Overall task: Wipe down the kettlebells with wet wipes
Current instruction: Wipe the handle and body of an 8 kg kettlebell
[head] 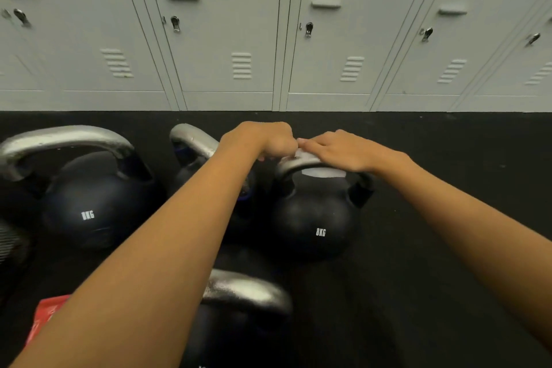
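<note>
Here, on a black gym floor (418, 248) before a row of pale grey lockers (227, 39), both bare hands meet over the silver handle (294, 165) of a black kettlebell marked 8KG (313, 224); the left hand (263, 140) is curled into a fist at the handle's left end, its fingers hidden from the camera, so whether it grips the handle or the wipe cannot be told; the right hand (337, 151) lies over the handle's top with its fingers bent down round the bar, pressing a white wet wipe (324, 172) against the metal; an edge of the wipe hangs below the bar inside the handle loop, and a small corner shows between the two hands. A second 8KG kettlebell (86, 203) stands well to the left; a third kettlebell (194, 143) sits between them, mostly hidden behind the left forearm, only its handle clear; a fourth kettlebell (245, 308) stands nearest the camera, blurred, beneath the left arm. A red packet (44, 317) lies on the floor at lower left, partly covered by that arm; its label cannot be read.
</note>
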A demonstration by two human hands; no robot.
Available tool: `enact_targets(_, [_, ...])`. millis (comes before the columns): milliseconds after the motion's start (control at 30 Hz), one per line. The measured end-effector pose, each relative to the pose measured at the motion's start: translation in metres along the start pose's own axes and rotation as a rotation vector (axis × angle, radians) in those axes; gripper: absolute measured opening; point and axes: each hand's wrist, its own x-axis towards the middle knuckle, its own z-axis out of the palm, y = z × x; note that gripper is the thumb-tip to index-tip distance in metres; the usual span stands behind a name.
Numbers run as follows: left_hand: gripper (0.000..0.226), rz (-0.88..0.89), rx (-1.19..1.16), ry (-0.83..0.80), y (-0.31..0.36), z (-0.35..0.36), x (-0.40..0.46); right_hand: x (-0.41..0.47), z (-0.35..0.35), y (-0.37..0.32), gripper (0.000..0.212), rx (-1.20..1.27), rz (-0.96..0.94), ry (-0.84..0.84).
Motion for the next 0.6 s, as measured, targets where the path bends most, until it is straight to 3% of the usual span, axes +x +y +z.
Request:
enact_targets(133, [0.032,-0.013,0.038,-0.099,0.001,-0.002,-0.007,-0.024,-0.004,0.036,0.045,0.154,0.098,-0.003])
enact_targets(300, [0.037,0.062,0.051,-0.105,-0.006,-0.004,-0.011,-0.043,0.001,0.059,0.053,0.432,0.132,-0.043])
enact_targets(433, [0.039,0.114,0.086,-0.041,-0.011,-0.002,-0.007,-0.023,-0.01,0.044,0.041,0.345,0.181,-0.058])
enact_targets(600, [0.037,0.154,0.081,-0.009,-0.017,-0.004,-0.002,0.011,-0.015,0.007,0.041,0.114,0.096,-0.187])
